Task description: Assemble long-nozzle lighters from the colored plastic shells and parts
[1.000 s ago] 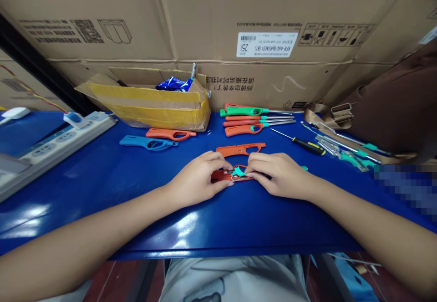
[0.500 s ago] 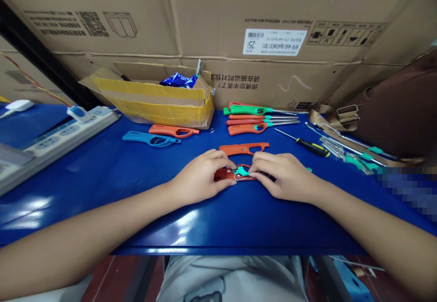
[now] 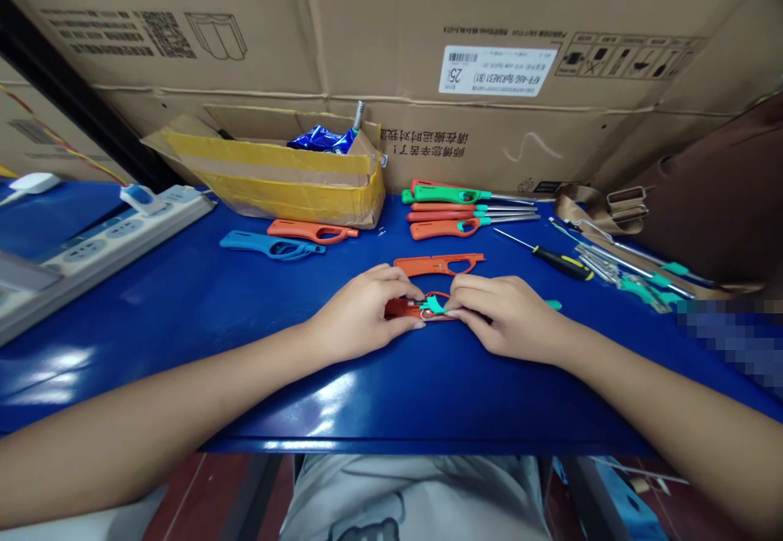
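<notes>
My left hand (image 3: pixel 368 312) grips the left end of an orange lighter half-shell (image 3: pixel 400 309) low over the blue table, thumb on the near side and fingers on the far side. A teal trigger (image 3: pixel 435 304) sits in the shell with a thin white wire beside it. My right hand (image 3: pixel 507 317) pinches at the trigger's right side; its fingers cover the shell's right end. A bit of teal plastic (image 3: pixel 554 304) shows past the right hand. Just beyond both hands lies the other orange half-shell (image 3: pixel 437 265), its inside facing up.
Assembled gas lighters (image 3: pixel 444 229) lie in a group farther back. A screwdriver (image 3: pixel 566 263) and several metal lighter tubes (image 3: pixel 648 268) are to the right. Blue (image 3: pixel 263 245) and orange (image 3: pixel 311 231) shells lie before a taped carton (image 3: pixel 275 186). A power strip (image 3: pixel 110 239) runs along the left.
The view has shifted very slightly. Both hands stay at the orange half-shell in nearly the same pose, and a little more of the teal trigger shows between them.
</notes>
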Available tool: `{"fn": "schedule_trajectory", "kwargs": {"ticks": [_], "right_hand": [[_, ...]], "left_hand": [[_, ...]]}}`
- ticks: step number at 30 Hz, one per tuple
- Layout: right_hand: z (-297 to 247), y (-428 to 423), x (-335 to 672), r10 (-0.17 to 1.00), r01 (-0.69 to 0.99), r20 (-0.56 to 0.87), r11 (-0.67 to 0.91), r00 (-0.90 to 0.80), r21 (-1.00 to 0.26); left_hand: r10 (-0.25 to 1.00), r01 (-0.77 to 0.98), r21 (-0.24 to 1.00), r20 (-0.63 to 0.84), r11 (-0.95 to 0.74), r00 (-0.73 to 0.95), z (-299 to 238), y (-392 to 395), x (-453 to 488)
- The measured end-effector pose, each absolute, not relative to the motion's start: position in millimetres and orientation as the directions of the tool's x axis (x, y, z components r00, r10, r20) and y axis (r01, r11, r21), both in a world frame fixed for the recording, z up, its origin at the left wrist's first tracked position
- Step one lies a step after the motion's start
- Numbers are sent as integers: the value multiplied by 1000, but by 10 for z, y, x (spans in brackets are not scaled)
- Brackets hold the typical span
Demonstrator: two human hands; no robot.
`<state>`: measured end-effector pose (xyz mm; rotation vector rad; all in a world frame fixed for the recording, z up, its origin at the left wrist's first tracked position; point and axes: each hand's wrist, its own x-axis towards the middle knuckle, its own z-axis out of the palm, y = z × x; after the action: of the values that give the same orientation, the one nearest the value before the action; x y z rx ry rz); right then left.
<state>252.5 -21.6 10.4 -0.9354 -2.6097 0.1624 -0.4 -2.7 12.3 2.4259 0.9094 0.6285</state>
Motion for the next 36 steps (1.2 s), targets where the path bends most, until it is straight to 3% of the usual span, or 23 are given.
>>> {"fn": "schedule_trajectory", "kwargs": {"ticks": [14, 29, 36], "right_hand": [[151, -232, 2514, 686, 590, 272, 723, -675, -359], [172, -238, 2511, 676, 598, 234, 732, -699, -328], [214, -275, 2514, 704, 594, 232, 698, -671, -401]], "left_hand": [[702, 487, 562, 261, -669, 662, 118, -47, -9], [707, 495, 547, 292, -676, 644, 87, -48, 1], [751, 505, 601, 266, -620, 605, 102, -63, 33]]}}
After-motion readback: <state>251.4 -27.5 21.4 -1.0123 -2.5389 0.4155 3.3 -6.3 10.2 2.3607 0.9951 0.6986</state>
